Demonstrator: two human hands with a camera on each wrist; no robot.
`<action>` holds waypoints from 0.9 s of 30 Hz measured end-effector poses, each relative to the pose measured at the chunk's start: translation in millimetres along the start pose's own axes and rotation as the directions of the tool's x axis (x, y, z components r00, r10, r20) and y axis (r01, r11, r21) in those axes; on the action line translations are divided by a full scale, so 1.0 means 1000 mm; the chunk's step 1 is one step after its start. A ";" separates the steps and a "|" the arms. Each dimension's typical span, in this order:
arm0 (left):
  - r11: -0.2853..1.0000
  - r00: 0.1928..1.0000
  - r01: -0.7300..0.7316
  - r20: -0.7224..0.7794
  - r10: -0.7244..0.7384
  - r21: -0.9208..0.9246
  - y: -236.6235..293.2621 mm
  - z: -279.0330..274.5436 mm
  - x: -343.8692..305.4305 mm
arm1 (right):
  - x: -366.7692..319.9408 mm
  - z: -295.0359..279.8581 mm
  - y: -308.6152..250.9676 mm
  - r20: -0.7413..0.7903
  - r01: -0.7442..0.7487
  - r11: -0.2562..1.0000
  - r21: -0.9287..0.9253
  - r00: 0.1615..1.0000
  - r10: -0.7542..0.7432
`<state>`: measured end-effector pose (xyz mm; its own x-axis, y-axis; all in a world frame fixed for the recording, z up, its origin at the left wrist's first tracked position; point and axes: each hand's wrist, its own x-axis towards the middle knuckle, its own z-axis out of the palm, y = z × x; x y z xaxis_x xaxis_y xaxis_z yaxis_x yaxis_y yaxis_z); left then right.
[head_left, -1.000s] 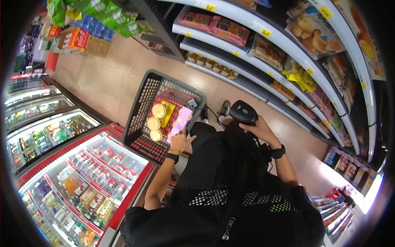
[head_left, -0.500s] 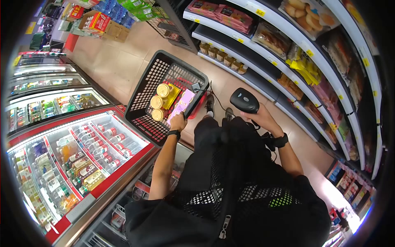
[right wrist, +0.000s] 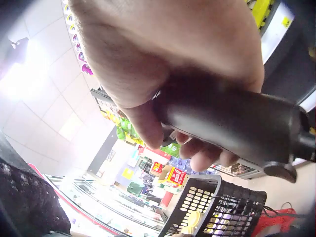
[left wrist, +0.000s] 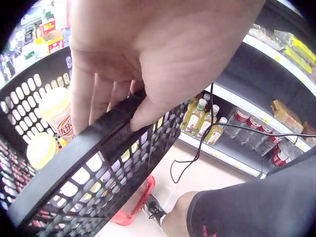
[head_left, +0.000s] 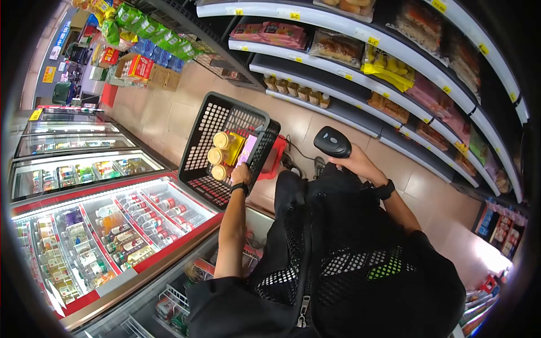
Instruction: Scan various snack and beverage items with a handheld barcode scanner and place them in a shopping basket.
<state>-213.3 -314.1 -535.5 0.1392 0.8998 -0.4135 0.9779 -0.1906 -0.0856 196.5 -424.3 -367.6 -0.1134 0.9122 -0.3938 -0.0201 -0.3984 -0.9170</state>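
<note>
Gripping the basket (head_left: 267,143): that's the left hand (head_left: 241,173), clasping the near rim, fingers over the inside and thumb on the outside, as the left wrist view shows.
Right hand (head_left: 360,162): wrapped round the handle of a black scanner (head_left: 332,142), whose broad head points away from the body, well apart from the basket.
In the basket: three jars (head_left: 215,156) with pale lids standing in a row, a yellow pack (head_left: 235,147) right beside them, and a purple pack (head_left: 247,149) near the gripped rim; whether the fingers touch that pack, I cannot tell.
Basket's place: in front of the person, a little to the left, between freezer and shelves, tilted in the head view, something red (head_left: 274,159) low beside it.
Cable (left wrist: 192,159): thin and black, looping over the floor near a shoe (left wrist: 155,209).
Left side: a lit freezer (head_left: 189,254) with a red edge, packed with bottles (head_left: 127,239).
Right side: curved shelves (head_left: 332,67) with pink packs (head_left: 270,35), a bright yellow bag (head_left: 389,73), and small bottles (head_left: 296,90) down low.
</note>
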 end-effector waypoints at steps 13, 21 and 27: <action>0.997 0.997 -0.043 -0.063 0.039 -0.062 -0.005 0.015 0.005 | 0.010 0.020 -0.004 0.040 -0.060 0.994 -0.093 0.997 0.064; 0.987 0.995 -0.035 -0.097 0.020 -0.157 0.005 0.011 -0.001 | 0.020 0.025 -0.006 -0.021 -0.131 0.991 -0.041 0.991 0.130; 0.994 0.997 -0.004 -0.082 -0.005 -0.112 0.003 0.013 0.000 | 0.005 -0.010 -0.011 -0.048 -0.070 0.997 -0.036 0.996 0.069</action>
<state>-212.0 -320.1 -547.4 0.1462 0.9300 -0.3371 0.9887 -0.1489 0.0180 205.8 -414.6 -360.0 -0.0666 0.8862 -0.4585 0.0240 -0.4579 -0.8887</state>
